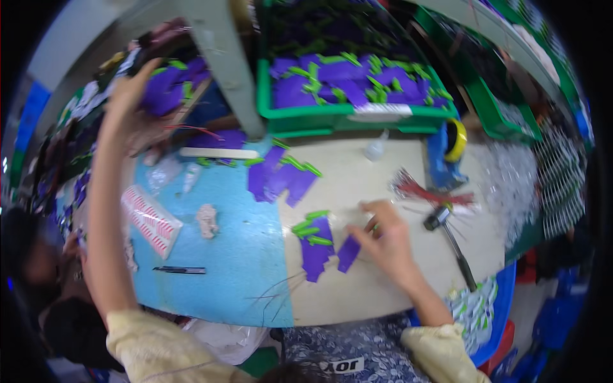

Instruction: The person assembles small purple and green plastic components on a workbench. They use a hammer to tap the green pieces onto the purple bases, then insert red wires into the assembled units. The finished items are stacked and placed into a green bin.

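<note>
My left hand (129, 89) is stretched far up and left, next to a pile of purple pieces with green parts (165, 89); its fingers are blurred and partly hidden. Over the middle of the table, my right hand (387, 246) has its fingers bent round a small purple piece (348, 254), and a bit of green shows between the fingers. Just left of it lies a group of purple pieces (316, 255) with green lever-like ends. Farther back rests another group of purple and green pieces (281, 175).
Purple and green pieces fill a green crate (357, 121) at the back. A tape dispenser (442, 156), red wires (428, 193) and a hammer (456, 246) are at right. A cutter knife (180, 270) and a striped packet (152, 221) lie on the blue mat (223, 287).
</note>
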{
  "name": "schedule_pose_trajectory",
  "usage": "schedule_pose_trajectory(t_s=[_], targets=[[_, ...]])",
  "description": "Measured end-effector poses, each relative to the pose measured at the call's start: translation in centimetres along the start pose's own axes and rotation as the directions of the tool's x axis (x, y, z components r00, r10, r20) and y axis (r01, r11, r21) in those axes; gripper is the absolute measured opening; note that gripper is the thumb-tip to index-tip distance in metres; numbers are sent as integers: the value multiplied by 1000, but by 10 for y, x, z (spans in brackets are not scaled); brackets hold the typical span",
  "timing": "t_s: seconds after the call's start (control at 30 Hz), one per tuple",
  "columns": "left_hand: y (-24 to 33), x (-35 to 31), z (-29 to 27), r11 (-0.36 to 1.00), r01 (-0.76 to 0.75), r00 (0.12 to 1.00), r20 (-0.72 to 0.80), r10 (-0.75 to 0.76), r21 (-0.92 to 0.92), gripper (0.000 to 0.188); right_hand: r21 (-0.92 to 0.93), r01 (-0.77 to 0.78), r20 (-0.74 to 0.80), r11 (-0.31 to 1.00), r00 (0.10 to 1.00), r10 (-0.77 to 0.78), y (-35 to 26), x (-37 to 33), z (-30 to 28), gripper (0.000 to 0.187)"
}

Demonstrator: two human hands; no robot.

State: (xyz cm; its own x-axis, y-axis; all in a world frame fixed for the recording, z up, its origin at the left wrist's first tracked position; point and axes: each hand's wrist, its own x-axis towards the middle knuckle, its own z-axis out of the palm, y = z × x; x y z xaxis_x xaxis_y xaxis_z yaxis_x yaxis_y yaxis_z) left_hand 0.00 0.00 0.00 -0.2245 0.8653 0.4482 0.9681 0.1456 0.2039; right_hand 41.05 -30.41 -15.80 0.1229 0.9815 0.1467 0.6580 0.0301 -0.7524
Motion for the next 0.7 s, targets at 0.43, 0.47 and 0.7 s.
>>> schedule_pose_trajectory(t_s=[0.43,0.47,0.7], targets=[[204,-458,25,353,-358,465,163,870,-864,59,-596,-276,-278,754,952,128,138,-81,-107,14],[212,-472,35,415,-413,471,199,859,-811,67,-658,-199,-246,727,968,42,122,-80,-104,12],[195,-507,31,413,-530,349,253,902,-741,83,-70,-79,111,994,990,86,44,-81,-86,13]])
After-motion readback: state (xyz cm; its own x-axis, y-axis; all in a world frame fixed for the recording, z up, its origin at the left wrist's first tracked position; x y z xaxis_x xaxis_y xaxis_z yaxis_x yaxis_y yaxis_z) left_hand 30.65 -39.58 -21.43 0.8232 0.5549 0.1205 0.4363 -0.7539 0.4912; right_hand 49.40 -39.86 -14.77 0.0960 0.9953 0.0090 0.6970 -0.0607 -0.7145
